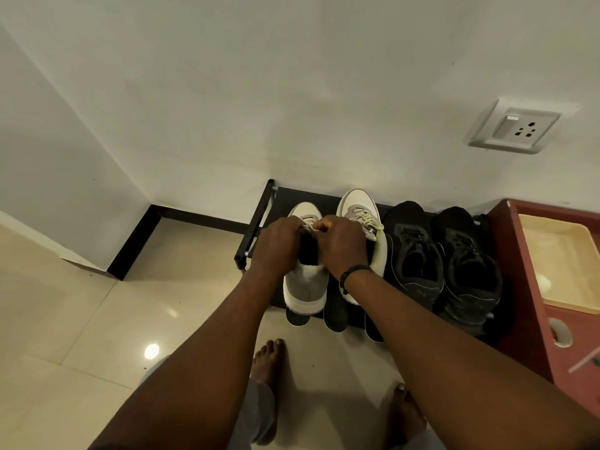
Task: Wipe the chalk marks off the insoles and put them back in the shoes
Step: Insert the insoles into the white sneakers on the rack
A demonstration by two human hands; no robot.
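Observation:
On a low black rack (256, 222) stand two white-and-grey sneakers and two black ones. My left hand (279, 248) grips the collar of the left white sneaker (305, 287). My right hand (344, 245) has its fingers curled at the shoe's tongue and holds a black insole (308, 253) that stands in the shoe's opening between my hands. The right white sneaker (358, 203) lies partly behind my right wrist. More dark insoles (336, 315) stick out over the rack's front edge, under the shoes. No chalk marks can be made out.
The black sneakers (418, 258) fill the rack's right half. A red cabinet (526, 287) with a cream tray (565, 254) stands right of it. A wall socket (516, 128) is above. My bare feet (269, 368) stand on the glossy tiles.

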